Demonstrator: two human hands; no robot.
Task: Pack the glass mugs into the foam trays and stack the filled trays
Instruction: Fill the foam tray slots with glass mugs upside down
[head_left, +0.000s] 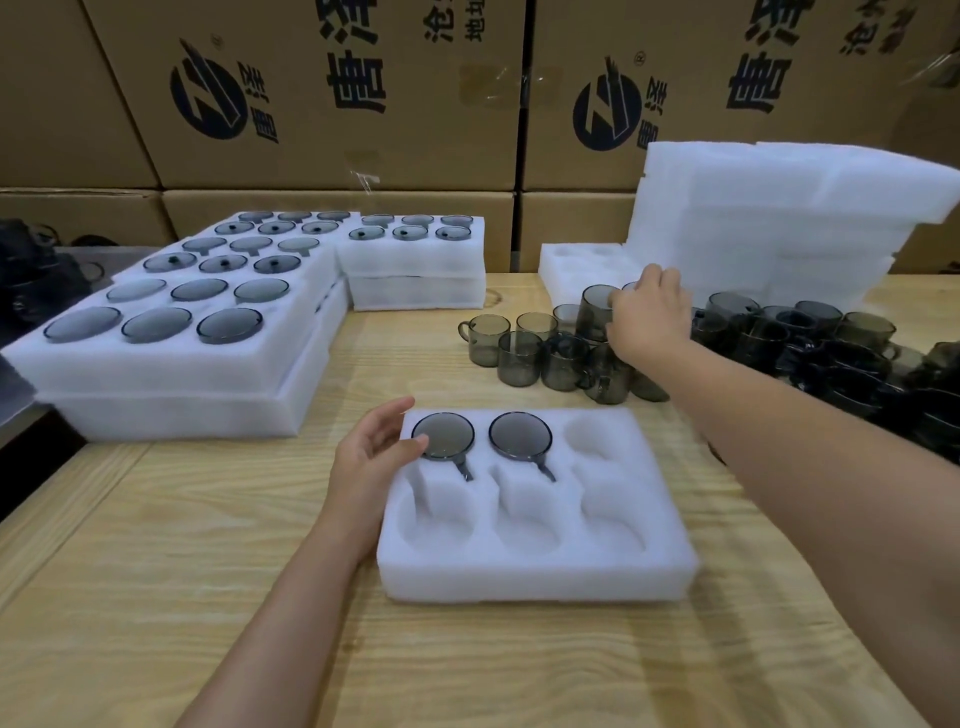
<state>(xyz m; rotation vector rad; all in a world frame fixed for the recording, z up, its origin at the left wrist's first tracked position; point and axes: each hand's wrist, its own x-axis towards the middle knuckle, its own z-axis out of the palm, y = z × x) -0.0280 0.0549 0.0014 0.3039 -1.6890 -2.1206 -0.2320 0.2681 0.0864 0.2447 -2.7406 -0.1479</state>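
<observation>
Counter (156, 597) edge first, then the foam tray (519, 577) btwn both forearms. 2 of 6 pockets are filled: far-left mug (443, 435) and middle mug (519, 434), both upside down w/ handles in the slots. 4 pockets are empty.

Left hand (371, 452) is at the tray's left side, fingers loose and uncurled, thumb touching the far-left mug. It's gripping nothing.

Right hand (649, 322) is out past the tray, fingers curled onto a grey mug (597, 306) among the loose mugs (519, 353). Looks like a pick.

Beyond the left hand are filled stacks (171, 410), so several trays are done. Beyond the right hand is an empty-tray pile (769, 234), w/ more mugs (831, 353) to its right. Plenty left, I'd say.
</observation>
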